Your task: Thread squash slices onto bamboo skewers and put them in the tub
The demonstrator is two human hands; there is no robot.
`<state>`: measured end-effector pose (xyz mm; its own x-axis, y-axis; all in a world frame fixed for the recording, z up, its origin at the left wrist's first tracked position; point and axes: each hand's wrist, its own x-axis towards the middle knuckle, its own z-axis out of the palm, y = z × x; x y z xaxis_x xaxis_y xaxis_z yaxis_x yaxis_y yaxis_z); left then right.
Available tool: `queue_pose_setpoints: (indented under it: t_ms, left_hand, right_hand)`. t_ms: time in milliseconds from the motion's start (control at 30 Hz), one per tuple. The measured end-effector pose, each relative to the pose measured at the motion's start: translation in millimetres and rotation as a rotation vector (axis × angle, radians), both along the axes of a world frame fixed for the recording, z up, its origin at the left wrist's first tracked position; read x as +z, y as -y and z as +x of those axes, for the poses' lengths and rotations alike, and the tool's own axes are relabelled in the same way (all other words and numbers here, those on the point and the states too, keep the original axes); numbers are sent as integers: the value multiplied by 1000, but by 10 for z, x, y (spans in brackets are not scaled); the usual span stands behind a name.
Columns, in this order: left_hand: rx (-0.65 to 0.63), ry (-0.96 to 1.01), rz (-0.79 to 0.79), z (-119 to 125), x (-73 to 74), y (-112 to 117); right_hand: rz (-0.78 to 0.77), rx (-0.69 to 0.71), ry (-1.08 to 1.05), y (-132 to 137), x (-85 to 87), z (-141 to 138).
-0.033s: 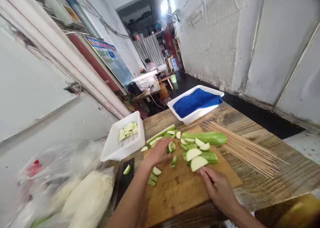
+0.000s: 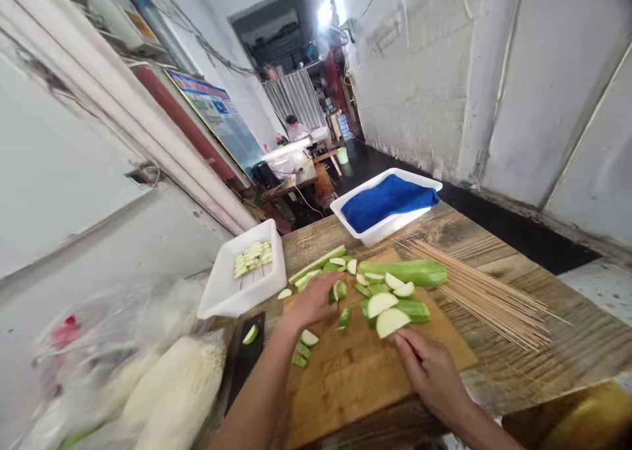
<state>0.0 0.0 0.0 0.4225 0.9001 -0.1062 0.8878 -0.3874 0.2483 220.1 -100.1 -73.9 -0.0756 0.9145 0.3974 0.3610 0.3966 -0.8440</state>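
Observation:
My left hand (image 2: 311, 303) lies on the wooden cutting board (image 2: 355, 377), fingers stretched toward a small green zucchini piece (image 2: 338, 291). My right hand (image 2: 432, 371) rests flat near the board's front, its fingertips touching a large pale slice (image 2: 392, 322). Neither hand holds anything. Several cut zucchini pieces are scattered across the board, and a long uncut zucchini half (image 2: 415, 271) lies at its far edge. A few pieces (image 2: 302, 348) sit close to my left wrist.
A spread of bamboo skewers (image 2: 484, 292) lies right of the board. A white tray (image 2: 222, 292) with skewered slices stands at left, and another tray (image 2: 385, 229) holding a blue cloth (image 2: 390, 200) behind. A dark flat object (image 2: 247, 361) and bagged enoki mushrooms (image 2: 172, 391) lie front left. A person (image 2: 295, 129) sits far back.

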Motion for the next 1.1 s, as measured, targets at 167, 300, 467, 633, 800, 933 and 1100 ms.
queue_pose_setpoints:
  t_ms: [167,300,467,633,800,933,1100]
  left_hand:
    - [-55,-19,-4,-20,-43,12]
    - [-31,42,91,74,11,186]
    - [-95,219,101,340,-123,465]
    - [50,325,122,421,-389,509]
    - [25,452,115,392,-366,508]
    - [15,407,106,427,-349,510]
    - [-7,450,157,497,-396,495]
  right_hand:
    - [-53,-89,-60,40,97,114]
    - [-230,-289,-170,54,173,372]
    - [-150,-251,-87,72,141,478]
    - [-82,-219,2,104,111,389]
    - [-76,-205,36,120,95,371]
    - [-65,-192,64,119,75,362]
    - [-51,-160,83,111,61,357]
